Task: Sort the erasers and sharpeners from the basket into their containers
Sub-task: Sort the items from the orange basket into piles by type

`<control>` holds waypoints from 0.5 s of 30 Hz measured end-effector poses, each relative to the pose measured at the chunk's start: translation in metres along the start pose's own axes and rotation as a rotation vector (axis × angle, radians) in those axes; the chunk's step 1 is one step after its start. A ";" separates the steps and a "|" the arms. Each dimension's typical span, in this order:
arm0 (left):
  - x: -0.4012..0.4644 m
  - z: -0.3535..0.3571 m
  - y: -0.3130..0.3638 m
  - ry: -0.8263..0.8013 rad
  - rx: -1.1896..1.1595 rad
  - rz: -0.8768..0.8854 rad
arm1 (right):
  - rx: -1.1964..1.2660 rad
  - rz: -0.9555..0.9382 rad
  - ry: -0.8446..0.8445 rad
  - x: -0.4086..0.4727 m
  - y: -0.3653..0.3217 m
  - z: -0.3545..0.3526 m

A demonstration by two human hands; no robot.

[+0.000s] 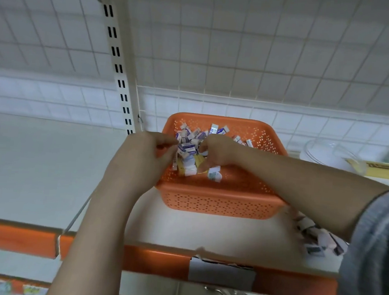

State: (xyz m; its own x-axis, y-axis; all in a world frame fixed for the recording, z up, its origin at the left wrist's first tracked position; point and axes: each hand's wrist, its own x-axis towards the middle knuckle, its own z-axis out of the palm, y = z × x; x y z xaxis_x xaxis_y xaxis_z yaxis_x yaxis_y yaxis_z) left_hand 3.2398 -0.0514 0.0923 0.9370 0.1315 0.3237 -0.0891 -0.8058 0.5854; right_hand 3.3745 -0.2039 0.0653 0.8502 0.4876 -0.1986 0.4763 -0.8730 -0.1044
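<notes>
An orange perforated basket (219,203) stands on a white shelf. Inside lies a heap of small white-and-blue wrapped erasers (190,144), with a few yellow pieces (198,159) among them. Both my hands are over the basket's left half. My left hand (146,152) has curled fingers pinching erasers at the heap's left edge. My right hand (216,151) reaches in from the right, its fingers curled into the heap around erasers. What lies under the hands is hidden.
A small pile of erasers (315,235) lies on the shelf right of the basket, partly behind my right forearm. A clear plastic container (325,151) and a yellow box (375,169) sit at the back right. The shelf has an orange front edge (16,237) and a slotted upright (118,70).
</notes>
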 end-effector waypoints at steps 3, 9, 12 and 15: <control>-0.001 0.000 -0.001 -0.004 0.006 0.016 | -0.013 -0.065 -0.021 0.003 0.006 0.004; -0.001 0.004 -0.004 -0.026 0.021 0.022 | -0.030 -0.086 0.069 0.005 0.010 0.010; -0.001 0.005 -0.006 -0.039 0.030 0.036 | -0.071 -0.085 0.084 0.002 0.007 0.010; 0.001 0.004 -0.006 -0.054 0.045 0.052 | -0.036 -0.041 0.069 -0.007 0.004 -0.003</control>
State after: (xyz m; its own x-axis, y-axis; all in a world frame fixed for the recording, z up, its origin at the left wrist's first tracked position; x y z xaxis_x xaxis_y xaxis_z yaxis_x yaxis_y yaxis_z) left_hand 3.2426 -0.0485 0.0863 0.9484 0.0582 0.3118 -0.1243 -0.8362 0.5341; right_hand 3.3716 -0.2107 0.0695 0.8426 0.5232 -0.1275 0.5177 -0.8522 -0.0756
